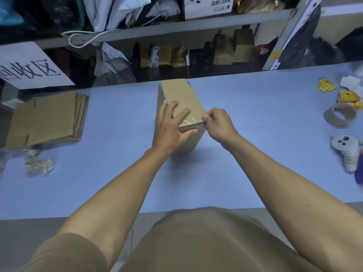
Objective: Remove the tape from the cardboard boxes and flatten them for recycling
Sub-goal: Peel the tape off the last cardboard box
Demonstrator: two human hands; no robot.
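Observation:
A brown cardboard box [181, 95] stands on the blue table [255, 154] in the middle of the view. Clear tape [189, 122] runs over its near top edge. My left hand [170, 126] lies on the box's top and near corner, fingers spread and thumb against the front face. My right hand [218, 124] is at the box's right near corner, its thumb and forefinger pinching the end of the tape there. A stack of flattened cardboard boxes [49, 118] lies at the left of the table.
Crumpled tape scraps [39, 163] lie near the left front. At the right are a cardboard tape core [339, 114], yellow-red stickers [349, 97] and a white handheld tool [345, 150]. Shelves [176, 30] with bags and boxes stand behind the table.

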